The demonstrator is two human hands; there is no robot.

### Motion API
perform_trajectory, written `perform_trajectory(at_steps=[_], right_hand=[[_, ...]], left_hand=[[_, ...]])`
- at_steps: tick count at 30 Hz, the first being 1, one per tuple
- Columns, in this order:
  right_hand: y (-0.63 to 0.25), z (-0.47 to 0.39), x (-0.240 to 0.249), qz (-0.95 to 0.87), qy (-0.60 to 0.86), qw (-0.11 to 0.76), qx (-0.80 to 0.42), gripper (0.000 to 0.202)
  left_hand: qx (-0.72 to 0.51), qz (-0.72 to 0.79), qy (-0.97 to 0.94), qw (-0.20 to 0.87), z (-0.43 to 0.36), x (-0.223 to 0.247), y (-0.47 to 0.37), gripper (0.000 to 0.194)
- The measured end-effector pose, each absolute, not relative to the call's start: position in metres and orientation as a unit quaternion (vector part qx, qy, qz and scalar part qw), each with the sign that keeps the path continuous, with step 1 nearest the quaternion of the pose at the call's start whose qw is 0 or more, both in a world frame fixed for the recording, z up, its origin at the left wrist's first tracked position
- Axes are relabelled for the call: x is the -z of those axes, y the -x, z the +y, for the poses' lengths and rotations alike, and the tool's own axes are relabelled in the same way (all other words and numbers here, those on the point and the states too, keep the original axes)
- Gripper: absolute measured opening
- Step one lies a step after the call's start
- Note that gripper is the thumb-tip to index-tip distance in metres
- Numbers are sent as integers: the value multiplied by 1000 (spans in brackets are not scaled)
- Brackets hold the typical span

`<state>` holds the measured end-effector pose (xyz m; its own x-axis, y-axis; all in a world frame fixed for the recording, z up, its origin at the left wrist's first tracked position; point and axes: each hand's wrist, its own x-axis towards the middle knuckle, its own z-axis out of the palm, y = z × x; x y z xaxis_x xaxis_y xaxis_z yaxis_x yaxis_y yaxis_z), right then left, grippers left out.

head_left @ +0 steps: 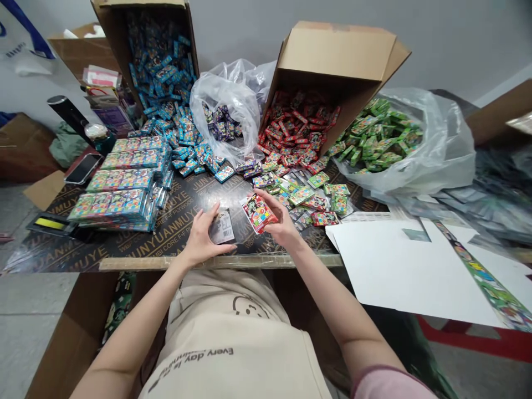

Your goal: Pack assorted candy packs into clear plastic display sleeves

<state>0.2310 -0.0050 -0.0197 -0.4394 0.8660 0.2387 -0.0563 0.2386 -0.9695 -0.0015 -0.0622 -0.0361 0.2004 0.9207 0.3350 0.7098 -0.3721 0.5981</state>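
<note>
Between the thumb and fingers of my right hand (279, 219) is a small red box (258, 213) with a colourful print. My left hand (205, 237) has its thumb and fingers spread around a grey-white packet with a barcode (223, 226), which lies on the dark printed tabletop (199, 199). Just beyond my right hand is a loose pile of small green, red and purple boxes (301, 195), some on clear wrappers. Stacks of wrapped box sets (120, 188) stand to the left of my left hand.
Behind stand a carton of blue boxes (162, 66), a clear bag of purple ones (224, 122), a carton of red ones (336, 52) and a bag of green ones (444, 127). White card sheets (386, 266) lie right; a phone (83, 168) lies left.
</note>
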Motion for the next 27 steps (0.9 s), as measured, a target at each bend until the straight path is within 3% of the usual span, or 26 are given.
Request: perform_trajectory(at_steps=[10, 14, 21, 27], right_hand=[[-218, -22, 27, -735, 333, 486, -336, 83], [-216, -25, 24, -704, 298, 544, -347, 88], [-219, -18, 23, -742, 323, 449, -379, 82], [-216, -19, 19, -675, 323, 528, -401, 91]], left_hand=[[-386, 507, -730, 247, -68, 30, 6, 116], [-401, 509, -710, 275, -64, 31, 7, 116], [-414, 487, -706, 306, -64, 38, 9, 119], [-415, 498, -689, 323, -61, 38, 12, 121]])
